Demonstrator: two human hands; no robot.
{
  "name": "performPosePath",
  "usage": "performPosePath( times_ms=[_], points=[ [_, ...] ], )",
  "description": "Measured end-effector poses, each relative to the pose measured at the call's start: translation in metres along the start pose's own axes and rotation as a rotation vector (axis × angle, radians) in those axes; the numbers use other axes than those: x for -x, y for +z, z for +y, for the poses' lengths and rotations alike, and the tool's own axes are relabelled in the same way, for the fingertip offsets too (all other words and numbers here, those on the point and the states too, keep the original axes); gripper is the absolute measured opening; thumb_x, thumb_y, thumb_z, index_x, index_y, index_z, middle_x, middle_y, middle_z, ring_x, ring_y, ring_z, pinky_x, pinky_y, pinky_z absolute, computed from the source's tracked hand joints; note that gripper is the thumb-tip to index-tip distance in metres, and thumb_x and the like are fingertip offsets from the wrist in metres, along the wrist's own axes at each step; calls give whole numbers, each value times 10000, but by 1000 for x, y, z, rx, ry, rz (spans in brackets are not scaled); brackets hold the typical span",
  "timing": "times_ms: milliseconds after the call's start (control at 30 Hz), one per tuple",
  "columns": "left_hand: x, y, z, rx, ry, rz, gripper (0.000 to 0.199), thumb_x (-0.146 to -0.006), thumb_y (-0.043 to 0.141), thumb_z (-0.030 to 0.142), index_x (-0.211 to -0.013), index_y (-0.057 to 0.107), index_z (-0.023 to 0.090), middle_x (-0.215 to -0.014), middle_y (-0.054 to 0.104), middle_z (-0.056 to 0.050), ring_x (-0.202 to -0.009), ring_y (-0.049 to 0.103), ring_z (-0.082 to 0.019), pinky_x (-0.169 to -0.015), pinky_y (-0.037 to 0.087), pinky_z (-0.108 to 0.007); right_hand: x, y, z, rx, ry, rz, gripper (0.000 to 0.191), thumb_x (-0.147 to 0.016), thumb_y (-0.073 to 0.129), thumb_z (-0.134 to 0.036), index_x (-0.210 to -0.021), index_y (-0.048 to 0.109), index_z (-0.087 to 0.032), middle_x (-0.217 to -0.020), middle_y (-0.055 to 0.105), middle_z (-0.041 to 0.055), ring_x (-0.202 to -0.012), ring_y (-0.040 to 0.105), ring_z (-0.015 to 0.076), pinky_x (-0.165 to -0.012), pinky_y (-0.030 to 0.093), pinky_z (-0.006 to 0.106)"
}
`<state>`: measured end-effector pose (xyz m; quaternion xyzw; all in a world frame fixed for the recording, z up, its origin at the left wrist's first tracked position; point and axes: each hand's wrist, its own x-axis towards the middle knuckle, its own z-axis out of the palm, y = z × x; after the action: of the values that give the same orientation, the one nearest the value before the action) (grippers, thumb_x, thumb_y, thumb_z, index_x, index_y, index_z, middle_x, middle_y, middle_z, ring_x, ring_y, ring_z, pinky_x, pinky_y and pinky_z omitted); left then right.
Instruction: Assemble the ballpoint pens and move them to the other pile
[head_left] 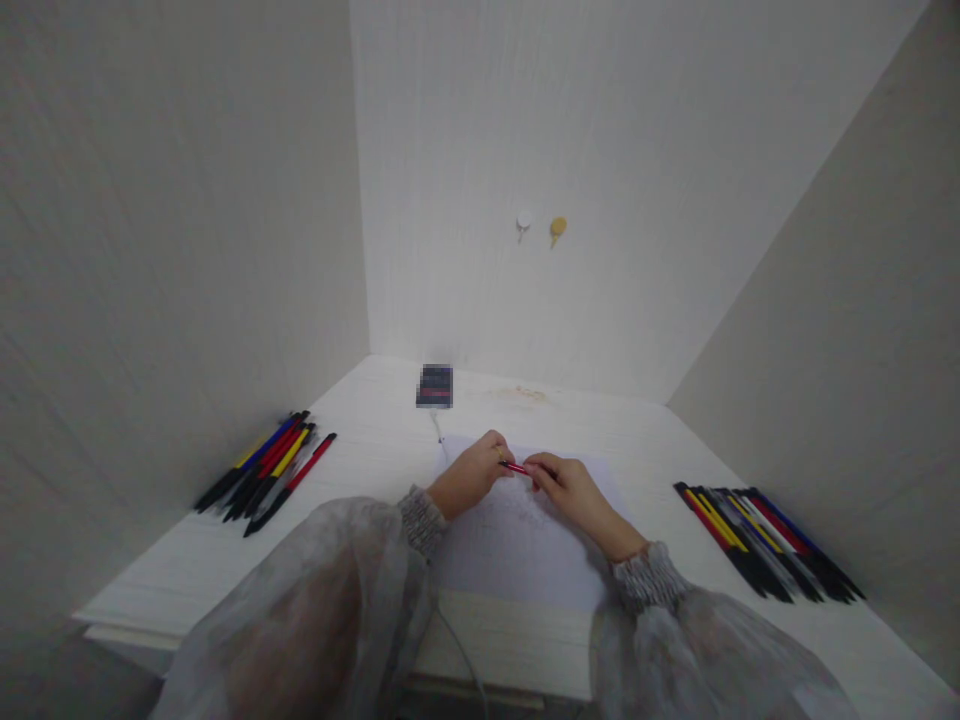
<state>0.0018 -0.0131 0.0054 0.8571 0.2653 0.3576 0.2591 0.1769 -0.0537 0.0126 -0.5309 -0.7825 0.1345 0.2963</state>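
Between my two hands a red pen (516, 467) with a dark end is held roughly level. My left hand (474, 470) pinches its dark left end, while the fingers of my right hand (564, 484) close on its right end. Both hands are over a sheet of white paper (510, 565) that bears faint marks. The fingers hide parts of the pen's ends.
Several coloured pens (274, 465) lie in a loose bunch on the left, and several more (769, 540) in a row on the right. A dark device (435, 386) with a cable is at the back. White walls enclose the table (382, 430); two hooks (558, 228) are on the back wall.
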Motion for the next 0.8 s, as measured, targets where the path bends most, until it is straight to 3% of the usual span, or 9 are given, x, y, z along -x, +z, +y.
performPosePath(
  times_ms=[67,167,267,333,467,600,800],
  points=[
    [-1,-1,0,-7,-25,55,96,-740,462,137,-765,552,157,-842,467,-38,-799,462,-136,-765,392,-277,0,-4,3,-35,-33,81,271,-716,534,-298,-956,558,-176,-775,607,38,-631,535,128,-592,420,245],
    [-3,-4,1,-12,-85,117,83,-721,475,117,-734,551,149,-823,470,-39,-783,464,-138,-757,395,-280,-1,-13,10,-72,-71,175,318,-659,589,-252,-962,535,-175,-885,588,59,-721,540,142,-680,434,280],
    [-4,-5,2,-10,-101,125,75,-713,485,118,-733,550,148,-817,475,-38,-783,466,-140,-755,396,-283,-2,-17,16,-127,-35,191,180,-682,556,-244,-851,561,-183,-793,603,35,-727,549,150,-691,432,293],
    [-3,-5,1,-9,-77,130,88,-712,488,121,-771,547,151,-824,482,-37,-792,468,-141,-757,396,-282,-3,-15,18,-197,28,190,146,-689,545,-271,-805,559,-183,-758,602,28,-668,548,142,-621,436,274],
    [-1,-2,-4,8,-57,157,231,-704,503,116,-931,501,156,-877,493,-44,-823,471,-144,-765,401,-282,-3,-9,17,-371,148,138,203,-736,471,-347,-843,514,-180,-593,556,-12,-444,455,95,-417,352,215],
    [-1,0,-9,12,-48,152,265,-697,520,125,-956,477,160,-898,500,-46,-831,476,-147,-769,405,-293,-2,-9,9,-460,208,87,262,-800,342,-405,-794,483,-185,-373,387,-78,-321,331,77,-351,264,199],
    [-1,1,-9,35,-92,176,332,-682,536,130,-998,443,162,-897,501,-37,-857,484,-152,-792,402,-306,-2,-14,0,-572,165,102,251,-616,614,-371,-735,511,-175,-588,560,-24,-479,495,92,-494,401,224]
  ],
)
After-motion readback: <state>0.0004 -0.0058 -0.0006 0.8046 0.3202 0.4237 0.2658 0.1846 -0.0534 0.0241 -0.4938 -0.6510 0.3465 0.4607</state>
